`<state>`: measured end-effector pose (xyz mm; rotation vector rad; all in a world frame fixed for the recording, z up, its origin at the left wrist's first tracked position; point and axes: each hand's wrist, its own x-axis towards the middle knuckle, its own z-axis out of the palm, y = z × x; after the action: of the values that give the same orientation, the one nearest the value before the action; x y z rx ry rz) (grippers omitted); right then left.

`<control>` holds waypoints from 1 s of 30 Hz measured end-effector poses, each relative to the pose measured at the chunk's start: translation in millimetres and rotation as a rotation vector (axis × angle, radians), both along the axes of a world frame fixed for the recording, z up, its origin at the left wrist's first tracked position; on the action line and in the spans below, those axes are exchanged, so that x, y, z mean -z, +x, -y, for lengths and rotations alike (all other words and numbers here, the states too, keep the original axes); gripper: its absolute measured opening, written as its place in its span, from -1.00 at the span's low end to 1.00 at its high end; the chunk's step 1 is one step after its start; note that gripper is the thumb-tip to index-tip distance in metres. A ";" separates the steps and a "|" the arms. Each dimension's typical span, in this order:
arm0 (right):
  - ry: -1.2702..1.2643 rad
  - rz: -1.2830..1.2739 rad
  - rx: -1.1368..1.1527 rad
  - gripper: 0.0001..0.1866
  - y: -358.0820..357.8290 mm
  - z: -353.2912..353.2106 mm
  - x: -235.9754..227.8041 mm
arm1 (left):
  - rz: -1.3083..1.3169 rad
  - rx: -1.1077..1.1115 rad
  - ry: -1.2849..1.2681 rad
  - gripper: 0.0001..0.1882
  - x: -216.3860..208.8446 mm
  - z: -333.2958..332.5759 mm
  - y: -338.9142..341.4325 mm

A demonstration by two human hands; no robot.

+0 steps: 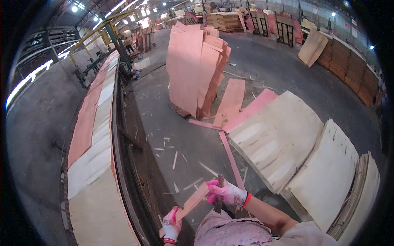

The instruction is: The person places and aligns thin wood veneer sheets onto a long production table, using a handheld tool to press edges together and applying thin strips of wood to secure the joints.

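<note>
A narrow, pale pink strip of wood veneer slants between my two hands, low in the head view. My left hand, in a white glove stained pink, is closed around its lower end. The gloved right hand is at the strip's upper end, its fingers bent. That hand also grips a dark brown, flat stick-like tool, which stands roughly upright across the palm. The tool's kind does not show clearly. Both hands are in front of my pink-stained clothing.
At left runs a long conveyor-like table covered with pink and cream veneer sheets. Ahead stands a pink veneer stack. Large cream veneer stacks lie to my right. Loose strips and splinters litter the floor. Another person is far off.
</note>
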<state>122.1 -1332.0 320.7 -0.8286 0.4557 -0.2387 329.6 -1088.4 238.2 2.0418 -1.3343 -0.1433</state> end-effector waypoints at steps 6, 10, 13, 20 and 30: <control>-0.100 0.002 0.169 -0.59 92.4 113.6 -4.4 | -0.585 0.015 0.008 -0.69 4.8 150.6 119.3; -0.136 -0.160 0.374 -0.62 141.7 183.7 9.6 | -0.543 0.068 0.053 -0.68 19.1 254.1 184.8; -0.023 -0.239 0.548 -0.62 175.5 237.9 44.7 | -0.381 0.203 0.169 -0.60 -7.5 330.4 223.7; 0.288 -0.097 0.668 -0.62 267.1 394.5 93.5 | -0.178 -0.200 0.606 -0.70 118.1 370.3 381.3; 0.150 0.135 0.355 -0.62 548.0 581.0 51.9 | -0.862 -0.509 1.146 -0.47 220.0 281.8 551.2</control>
<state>670.1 -1913.0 268.8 -0.5775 0.4860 -0.5782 880.8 -1370.2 18.2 2.5635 -0.0860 -1.6237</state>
